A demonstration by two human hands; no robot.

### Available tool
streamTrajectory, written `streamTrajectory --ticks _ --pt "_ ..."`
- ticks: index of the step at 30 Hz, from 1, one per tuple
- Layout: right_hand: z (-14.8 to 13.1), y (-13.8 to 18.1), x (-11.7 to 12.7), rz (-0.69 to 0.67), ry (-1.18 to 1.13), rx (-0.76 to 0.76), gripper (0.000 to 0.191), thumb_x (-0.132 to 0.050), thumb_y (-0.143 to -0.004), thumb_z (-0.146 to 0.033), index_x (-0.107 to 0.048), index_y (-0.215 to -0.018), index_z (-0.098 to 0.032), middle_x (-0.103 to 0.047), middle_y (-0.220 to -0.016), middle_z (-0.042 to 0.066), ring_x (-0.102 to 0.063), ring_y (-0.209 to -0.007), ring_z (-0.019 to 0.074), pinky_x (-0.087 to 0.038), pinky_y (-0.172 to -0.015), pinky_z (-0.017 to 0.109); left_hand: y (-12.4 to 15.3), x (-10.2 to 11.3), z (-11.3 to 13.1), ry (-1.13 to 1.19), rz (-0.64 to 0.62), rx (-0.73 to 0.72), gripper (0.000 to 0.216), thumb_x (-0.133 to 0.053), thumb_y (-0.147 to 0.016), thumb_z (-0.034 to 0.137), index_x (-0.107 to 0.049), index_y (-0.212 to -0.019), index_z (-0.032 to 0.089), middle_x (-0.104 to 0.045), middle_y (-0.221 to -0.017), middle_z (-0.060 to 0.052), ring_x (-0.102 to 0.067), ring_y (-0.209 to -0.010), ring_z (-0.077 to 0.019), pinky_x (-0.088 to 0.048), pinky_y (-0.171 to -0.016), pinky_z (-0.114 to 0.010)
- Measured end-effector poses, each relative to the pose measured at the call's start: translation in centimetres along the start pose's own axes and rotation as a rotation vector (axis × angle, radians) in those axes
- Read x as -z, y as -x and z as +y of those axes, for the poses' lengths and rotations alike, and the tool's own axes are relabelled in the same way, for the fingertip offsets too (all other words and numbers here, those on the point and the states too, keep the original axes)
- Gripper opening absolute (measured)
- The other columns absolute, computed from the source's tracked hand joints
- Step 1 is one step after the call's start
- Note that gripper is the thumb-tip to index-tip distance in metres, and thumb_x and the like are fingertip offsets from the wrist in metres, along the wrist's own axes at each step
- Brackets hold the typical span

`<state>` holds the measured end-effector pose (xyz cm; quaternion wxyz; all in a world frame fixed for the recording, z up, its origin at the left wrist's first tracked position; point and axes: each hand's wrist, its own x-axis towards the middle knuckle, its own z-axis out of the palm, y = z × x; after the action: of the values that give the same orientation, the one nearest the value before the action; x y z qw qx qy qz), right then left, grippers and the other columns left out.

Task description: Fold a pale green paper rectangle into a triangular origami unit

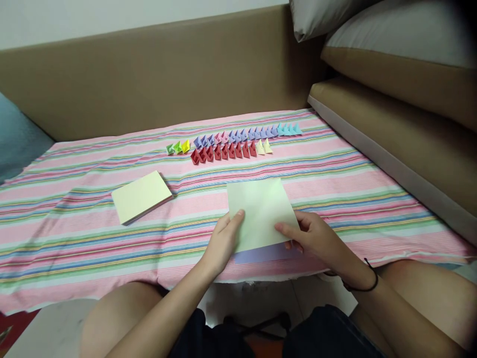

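Gripping a pale green paper sheet (263, 214) by its two sides, I have both hands near the front edge of the pink striped cloth (93, 258). The left hand (222, 241) clasps the left side, thumb on top, its other fingers mostly hidden; the right hand (311, 236) clasps the right side, thumb on top, fingertips curled underneath. A lavender sheet (266, 254) shows below the green one's near edge; from my end I cannot tell whether it is held too or lies on the cloth. Off to the left, well apart, I see a stack of pale yellow paper (141, 197). Farther back stand small boat-like origami pieces (231, 151) in two rows, red and cream ones in front, mostly lavender, pink and light blue behind.
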<state>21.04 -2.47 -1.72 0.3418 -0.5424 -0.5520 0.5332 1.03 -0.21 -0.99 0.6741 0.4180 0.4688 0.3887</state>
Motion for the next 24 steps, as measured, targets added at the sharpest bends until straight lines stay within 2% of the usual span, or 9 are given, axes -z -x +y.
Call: streamTrajectory --ticks 4,6,9,12,16,18,21,24 --pt "0.2 -0.2 0.8 0.014 0.026 -0.024 0.034 -0.061 -0.08 -0.05 -0.055 -0.067 -0.019 -0.057 -0.052 -0.004 -0.044 -0.039 0.0084 -0.034 -0.04 0.023 -0.4 0.4 0.0 0.138 -0.002 0.022 0.037 -0.06 -0.084 0.041 -0.07 -0.104 0.012 -0.073 -0.095 -0.009 -0.067 -0.081 -0.022 -0.05 -0.072 -0.029" --pt "0.2 -0.3 1.3 0.009 0.011 -0.016 0.033 -0.064 -0.078 -0.048 -0.057 -0.067 -0.018 -0.06 -0.058 -0.002 -0.052 -0.047 0.011 -0.04 -0.045 0.024 -0.5 0.4 0.3 0.196 0.018 0.06 0.032 -0.06 -0.084 0.036 -0.071 -0.102 0.011 -0.074 -0.091 -0.009 -0.067 -0.078 -0.0211 -0.05 -0.068 -0.028" --pt "0.0 -0.5 1.7 -0.022 -0.145 0.006 0.029 -0.069 -0.074 -0.045 -0.064 -0.085 -0.019 -0.07 -0.082 0.003 -0.065 -0.075 0.0188 -0.052 -0.064 0.028 -0.4 0.2 0.7 0.259 0.008 0.135 0.026 -0.06 -0.084 0.029 -0.071 -0.099 0.01 -0.074 -0.084 -0.009 -0.067 -0.069 -0.0187 -0.05 -0.061 -0.026" --pt "-0.2 -0.5 1.8 -0.056 -0.282 0.004 0.042 -0.073 -0.071 -0.042 -0.063 -0.105 -0.02 -0.071 -0.1 0.007 -0.066 -0.093 0.0236 -0.053 -0.081 0.036 -0.4 0.2 0.9 0.275 -0.036 0.154 0.024 -0.063 -0.083 0.028 -0.071 -0.096 0.01 -0.073 -0.082 -0.009 -0.065 -0.065 -0.0168 -0.05 -0.058 -0.024" --pt "-0.2 -0.5 1.9 -0.101 -0.268 0.016 0.045 -0.075 -0.069 -0.037 -0.063 -0.109 -0.02 -0.071 -0.106 0.007 -0.066 -0.097 0.0246 -0.052 -0.084 0.037 -0.8 0.5 0.9 0.253 -0.037 0.09 0.018 -0.069 -0.079 0.028 -0.071 -0.085 0.011 -0.071 -0.071 -0.006 -0.061 -0.057 -0.0125 -0.047 -0.055 -0.022" --pt "-0.1 -0.5 2.1 -0.08 -0.259 0.015 0.045 -0.074 -0.072 -0.036 -0.061 -0.112 -0.02 -0.072 -0.105 0.008 -0.067 -0.096 0.0242 -0.053 -0.083 0.037 -1.0 0.9 0.9 0.208 -0.064 0.053 0.019 -0.071 -0.076 0.028 -0.07 -0.086 0.012 -0.071 -0.074 -0.005 -0.061 -0.059 -0.012 -0.048 -0.059 -0.022" --pt "0.1 -0.5 2.6 -0.021 -0.273 0.024 0.058 -0.073 -0.074 -0.034 -0.049 -0.126 -0.023 -0.073 -0.098 0.007 -0.069 -0.088 0.0229 -0.055 -0.077 0.036 -1.3 1.7 1.2 0.061 -0.037 -0.069 0.022 -0.074 -0.072 0.03 -0.069 -0.086 0.014 -0.07 -0.077 -0.004 -0.063 -0.067 -0.0133 -0.049 -0.065 -0.023" --pt "0.1 -0.4 3.1 0.032 -0.279 0.056 0.072 -0.073 -0.075 -0.034 -0.036 -0.137 -0.03 -0.074 -0.092 0.004 -0.07 -0.082 0.0213 -0.056 -0.074 0.036 -1.6 2.6 1.7 -0.097 0.039 -0.173 0.024 -0.075 -0.07 0.034 -0.064 -0.069 0.013 -0.065 -0.063 -0.001 -0.06 -0.061 -0.0118 -0.048 -0.06 -0.022"
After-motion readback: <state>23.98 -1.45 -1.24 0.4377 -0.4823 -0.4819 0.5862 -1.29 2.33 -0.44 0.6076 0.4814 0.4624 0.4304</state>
